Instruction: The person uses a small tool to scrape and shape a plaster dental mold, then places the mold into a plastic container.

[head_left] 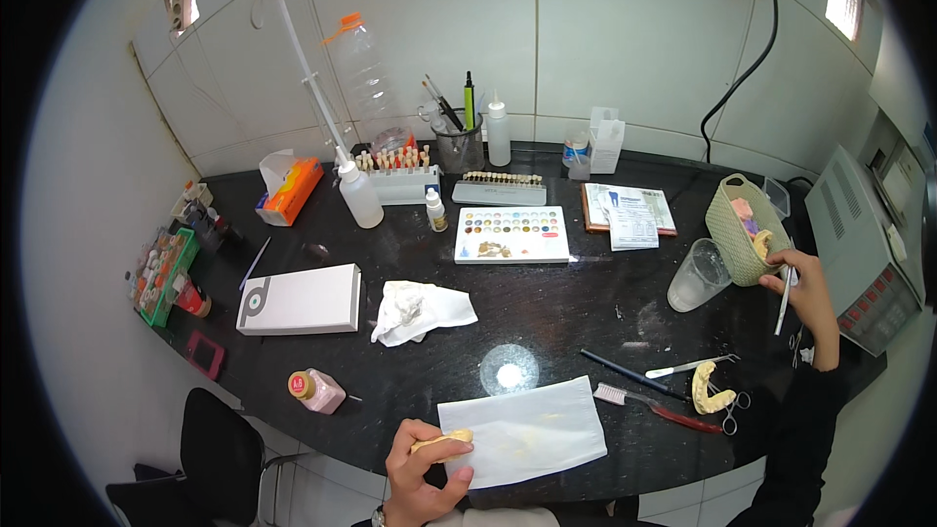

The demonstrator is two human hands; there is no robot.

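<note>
Now our left hand (427, 476) pinches a yellow plaster piece (447, 440) at the tabletop's (561, 317) front edge. Near the right edge, our right hand (806, 301) holds a metal tool (784, 307) at a basket (730, 232).

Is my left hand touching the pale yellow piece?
Touching: in the head view, your left hand holds the pale yellow piece between its fingers.

Bright glare marks the black tabletop (547, 322); edges curve into darkness.
</note>
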